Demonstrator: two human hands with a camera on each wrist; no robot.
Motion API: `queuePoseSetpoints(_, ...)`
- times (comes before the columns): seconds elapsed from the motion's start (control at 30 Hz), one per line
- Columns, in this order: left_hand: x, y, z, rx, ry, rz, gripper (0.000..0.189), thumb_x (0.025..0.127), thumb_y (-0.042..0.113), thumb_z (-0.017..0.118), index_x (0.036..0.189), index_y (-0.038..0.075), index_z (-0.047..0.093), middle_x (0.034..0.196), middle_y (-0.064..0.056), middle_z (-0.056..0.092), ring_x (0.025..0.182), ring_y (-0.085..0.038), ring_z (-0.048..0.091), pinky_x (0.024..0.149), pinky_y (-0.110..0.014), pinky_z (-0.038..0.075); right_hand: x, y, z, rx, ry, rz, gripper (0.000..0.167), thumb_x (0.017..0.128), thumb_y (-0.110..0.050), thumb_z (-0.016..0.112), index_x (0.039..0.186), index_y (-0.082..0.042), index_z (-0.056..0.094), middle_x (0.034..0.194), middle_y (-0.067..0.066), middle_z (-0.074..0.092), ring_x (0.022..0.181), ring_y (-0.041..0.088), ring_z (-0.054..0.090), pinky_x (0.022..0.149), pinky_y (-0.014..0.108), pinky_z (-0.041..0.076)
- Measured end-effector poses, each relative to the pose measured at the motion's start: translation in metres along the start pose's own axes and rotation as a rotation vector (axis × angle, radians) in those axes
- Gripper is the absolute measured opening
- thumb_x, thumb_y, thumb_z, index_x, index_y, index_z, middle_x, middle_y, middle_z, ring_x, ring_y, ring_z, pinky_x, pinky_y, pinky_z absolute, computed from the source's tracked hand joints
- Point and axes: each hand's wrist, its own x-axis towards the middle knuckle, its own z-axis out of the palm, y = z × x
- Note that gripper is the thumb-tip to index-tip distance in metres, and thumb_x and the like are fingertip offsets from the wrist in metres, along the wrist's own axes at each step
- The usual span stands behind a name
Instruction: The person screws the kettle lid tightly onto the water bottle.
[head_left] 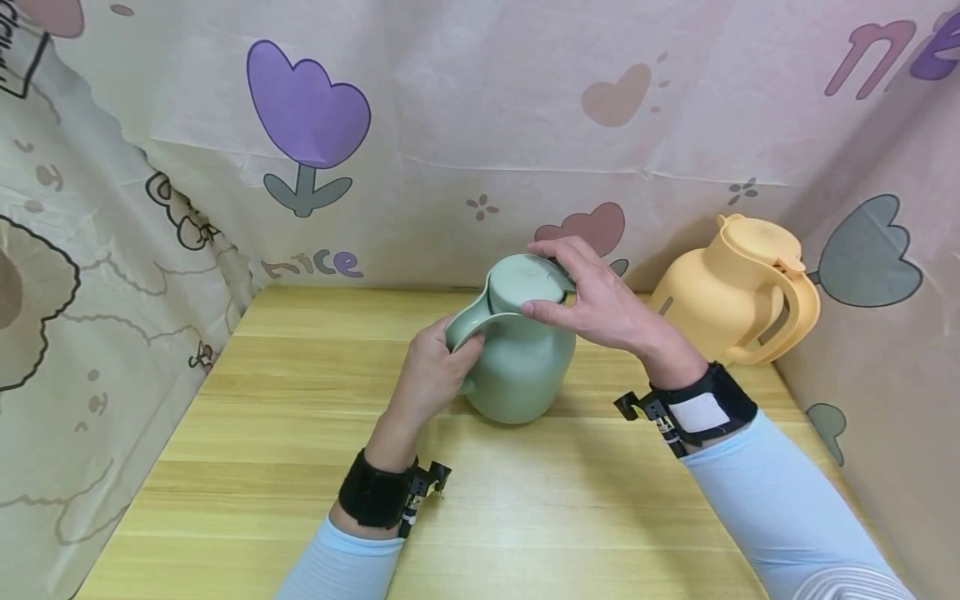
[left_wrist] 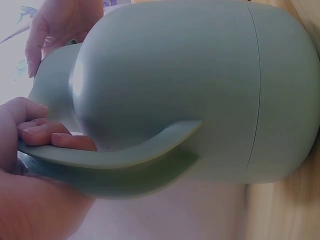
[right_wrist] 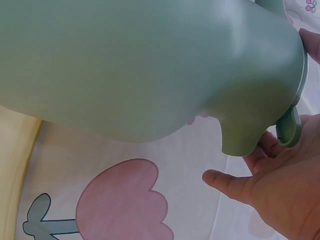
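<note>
A pale green vacuum jug (head_left: 525,367) stands upright on the wooden table, its handle toward the left. My left hand (head_left: 429,367) grips that handle (left_wrist: 142,157), fingers curled through the loop in the left wrist view. Over the jug's top, my right hand (head_left: 603,300) holds the round green lid (head_left: 523,282), thumb at the near rim and fingers at the far side. In the right wrist view the short spout (right_wrist: 240,137) points toward that hand, and a small green tab (right_wrist: 289,129) of the lid sits beside the palm. Parts of the right fingers are hidden.
A yellow jug (head_left: 712,292) with its lid on stands at the back right, close to the cloth. Printed cloth (head_left: 465,100) hangs behind and at both sides of the wooden table (head_left: 300,417).
</note>
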Motion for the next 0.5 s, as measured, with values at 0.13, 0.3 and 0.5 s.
queuePoseSetpoints(0.13,-0.0001,-0.0001,0.0002,0.003,0.000,0.000,0.019,0.099,0.025,0.069,0.107,0.007,0.071,0.096,-0.009,0.062,0.099,-0.027,0.059,0.092,-0.050,0.054,-0.0005,0.0009,0.0005,-0.004,0.000,-0.004,0.073,0.090,-0.038,0.083,0.151,-0.017,0.050,0.148,0.007,0.049,0.130,0.022,0.046,0.108,0.048,0.040)
queuePoseSetpoints(0.3,-0.0002,-0.0006,0.0004,0.005,0.001,0.003,0.018,0.099,0.025,0.069,0.105,0.008,0.070,0.096,-0.009,0.062,0.099,-0.027,0.059,0.092,-0.051,0.054,-0.0025,0.0020,-0.0007,0.031,-0.013,-0.013,0.069,0.092,-0.036,0.079,0.152,-0.019,0.049,0.150,0.006,0.046,0.132,0.023,0.045,0.108,0.050,0.040)
queuePoseSetpoints(0.5,0.0002,-0.0008,0.0006,-0.002,0.000,0.017,0.018,0.100,0.025,0.068,0.106,0.008,0.070,0.101,-0.010,0.064,0.101,-0.027,0.060,0.095,-0.056,0.054,-0.0039,0.0030,-0.0036,0.074,-0.011,-0.018,0.067,0.092,-0.030,0.074,0.153,-0.019,0.048,0.154,0.005,0.045,0.132,0.024,0.046,0.109,0.053,0.039)
